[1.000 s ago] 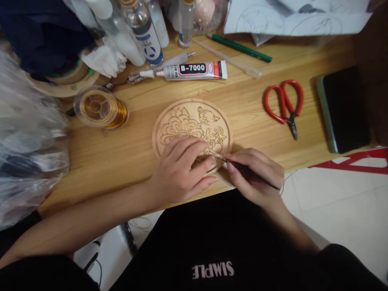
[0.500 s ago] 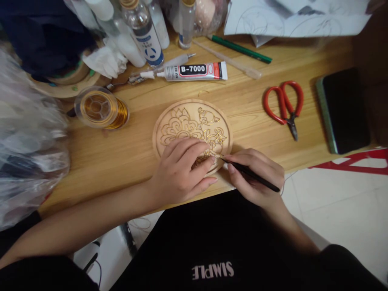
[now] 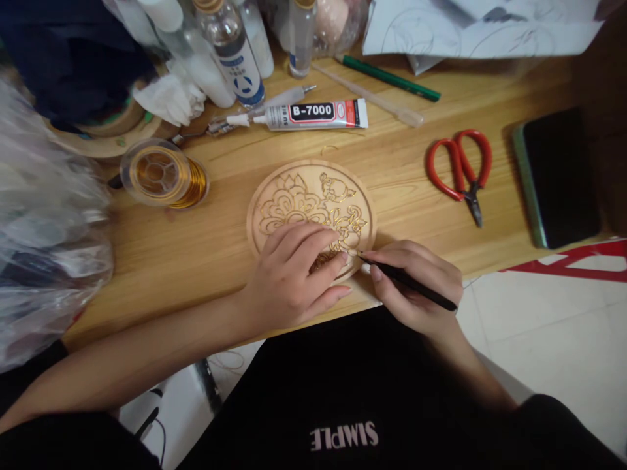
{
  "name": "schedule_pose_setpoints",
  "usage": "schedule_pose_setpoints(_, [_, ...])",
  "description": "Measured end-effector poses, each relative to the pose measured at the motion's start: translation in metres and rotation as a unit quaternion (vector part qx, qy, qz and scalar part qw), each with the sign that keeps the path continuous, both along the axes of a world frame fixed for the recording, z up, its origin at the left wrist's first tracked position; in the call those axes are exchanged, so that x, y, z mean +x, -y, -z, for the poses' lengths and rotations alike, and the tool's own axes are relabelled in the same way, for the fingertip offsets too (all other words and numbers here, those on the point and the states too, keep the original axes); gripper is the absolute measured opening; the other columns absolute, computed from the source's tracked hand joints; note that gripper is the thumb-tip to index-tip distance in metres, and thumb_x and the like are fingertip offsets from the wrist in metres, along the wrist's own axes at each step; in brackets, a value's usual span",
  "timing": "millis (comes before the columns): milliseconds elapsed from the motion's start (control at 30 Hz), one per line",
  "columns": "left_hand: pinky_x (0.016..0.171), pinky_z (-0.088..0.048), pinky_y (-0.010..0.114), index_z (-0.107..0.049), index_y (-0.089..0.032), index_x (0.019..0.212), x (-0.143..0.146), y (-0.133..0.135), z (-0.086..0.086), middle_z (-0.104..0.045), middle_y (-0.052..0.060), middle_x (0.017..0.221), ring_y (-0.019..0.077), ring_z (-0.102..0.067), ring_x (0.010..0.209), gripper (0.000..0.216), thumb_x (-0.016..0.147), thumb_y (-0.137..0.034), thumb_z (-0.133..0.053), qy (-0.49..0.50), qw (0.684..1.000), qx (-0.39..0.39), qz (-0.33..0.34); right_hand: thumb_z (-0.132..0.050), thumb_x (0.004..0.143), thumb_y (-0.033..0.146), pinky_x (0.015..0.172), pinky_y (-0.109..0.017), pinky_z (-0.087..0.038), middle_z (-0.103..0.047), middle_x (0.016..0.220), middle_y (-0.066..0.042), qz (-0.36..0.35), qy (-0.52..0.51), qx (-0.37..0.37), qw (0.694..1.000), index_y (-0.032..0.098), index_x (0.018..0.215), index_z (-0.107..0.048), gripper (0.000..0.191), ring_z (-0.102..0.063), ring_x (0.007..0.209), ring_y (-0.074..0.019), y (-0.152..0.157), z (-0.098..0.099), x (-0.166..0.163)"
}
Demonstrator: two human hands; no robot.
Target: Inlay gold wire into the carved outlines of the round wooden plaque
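A round wooden disc (image 3: 298, 189) with a gold wire flower pattern lies near the table's front edge. My left hand (image 3: 291, 277) rests flat on the disc's lower part, fingers stretched out and pressing on the wire pattern. My right hand (image 3: 418, 287) is closed around thin black tweezers (image 3: 406, 282). The tweezers' tip touches the gold wire at the disc's lower right rim, just beside my left fingertips.
On the wooden table (image 3: 196, 241) lie a spool of gold wire (image 3: 164, 173), a B-7000 glue tube (image 3: 313, 114), red-handled scissors (image 3: 460, 170), a dark phone (image 3: 558, 176), a green pencil (image 3: 386, 77) and bottles (image 3: 230, 46). Plastic bags (image 3: 44, 222) fill the left side. Drawing sheets (image 3: 470, 26) lie at the back.
My right hand has shifted slightly to the right, tilting the tweezers a little flatter. The left hand and disc stay put.
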State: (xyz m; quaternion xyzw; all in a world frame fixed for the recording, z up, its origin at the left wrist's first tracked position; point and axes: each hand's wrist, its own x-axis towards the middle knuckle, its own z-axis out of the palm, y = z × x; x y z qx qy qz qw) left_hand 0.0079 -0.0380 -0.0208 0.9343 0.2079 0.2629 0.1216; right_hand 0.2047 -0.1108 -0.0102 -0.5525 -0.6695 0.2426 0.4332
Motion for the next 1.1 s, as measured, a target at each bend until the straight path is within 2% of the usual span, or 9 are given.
schedule_pose_setpoints(300, [0.094, -0.046, 0.049, -0.067, -0.013, 0.103, -0.0007, 0.0012, 0.0006, -0.061, 0.015, 0.112, 0.0303, -0.057, 0.108, 0.027, 0.094, -0.032, -0.05, 0.003, 1.0, -0.009, 0.001, -0.066, 0.078, 0.005, 0.069, -0.029, -0.055, -0.07, 0.091, -0.005, -0.026, -0.004, -0.017, 1.0, 0.02, 0.108, -0.066, 0.033, -0.066, 0.079, -0.0142, 0.0019, 0.0056, 0.0008])
schedule_pose_setpoints(567, [0.094, -0.047, 0.047, -0.066, -0.016, 0.103, -0.0002, 0.0009, 0.0014, -0.061, 0.013, 0.111, 0.027, -0.056, 0.108, 0.028, 0.095, -0.035, -0.047, 0.001, 1.0, 0.003, -0.007, -0.065, 0.078, 0.005, 0.067, -0.029, -0.055, -0.069, 0.09, -0.004, -0.024, -0.015, -0.022, 0.999, 0.021, 0.109, -0.066, 0.034, -0.065, 0.079, -0.0138, 0.0023, 0.0052, 0.0008])
schedule_pose_setpoints(733, [0.09, -0.049, 0.048, -0.067, -0.013, 0.1, 0.0003, -0.0007, -0.0009, -0.062, 0.014, 0.109, 0.0288, -0.056, 0.106, 0.029, 0.094, -0.035, -0.048, 0.002, 1.0, 0.011, 0.001, -0.064, 0.079, 0.005, 0.062, -0.028, -0.053, -0.068, 0.086, -0.004, -0.012, -0.028, -0.016, 0.999, 0.02, 0.104, -0.067, 0.03, -0.064, 0.074, -0.0135, 0.0033, 0.0046, 0.0021])
schedule_pose_setpoints(1100, [0.091, -0.049, 0.047, -0.067, -0.013, 0.101, -0.0004, -0.0011, -0.0017, -0.062, 0.014, 0.11, 0.0289, -0.057, 0.105, 0.027, 0.094, -0.034, -0.05, -0.006, 1.0, 0.011, 0.004, -0.063, 0.078, 0.004, 0.06, -0.028, -0.052, -0.068, 0.083, -0.004, -0.01, -0.025, -0.019, 0.999, 0.02, 0.101, -0.068, 0.028, -0.063, 0.071, -0.0134, 0.003, 0.0053, 0.0022])
